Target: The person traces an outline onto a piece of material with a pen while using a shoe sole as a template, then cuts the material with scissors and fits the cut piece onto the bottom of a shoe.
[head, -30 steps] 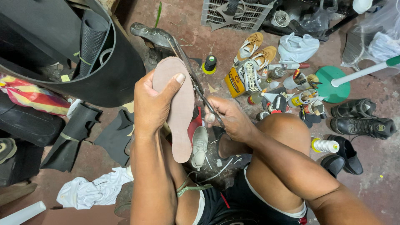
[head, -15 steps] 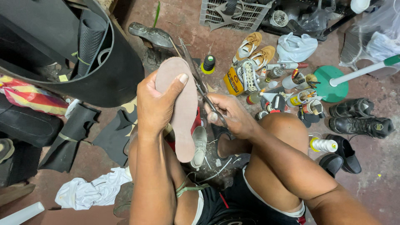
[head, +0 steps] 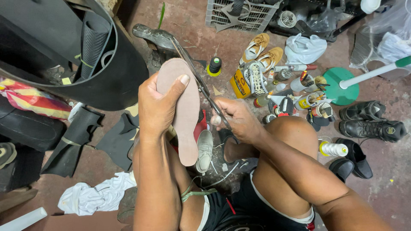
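In the head view, looking down at a person who sits on the floor, the left hand holds a pale pink shoe insole upright, the fingers closed around its left edge and the thumb pressed flat on the face near the rounded top. The right hand is closed around the handles of long metal scissors, whose blades lie along the right edge of the insole and point up toward the top of it. It seems the blades are cutting into the edge, but the place where they meet the material is too narrow to see, so I cannot tell if they are open or closed there. Just below the insole a light sneaker lies between the knees, and a white cloth is on the floor to the left (near dark scraps of rubber). Further away stand a yellow can, a pair of tan sandals, a black spool with a green base and black shoes at the right. I think the main risk is the left thumb, which sits quite close to the blade line: if the insole bends or slips in the grip, the scissors could leave the edge and cut too deep, or touch the thumb.
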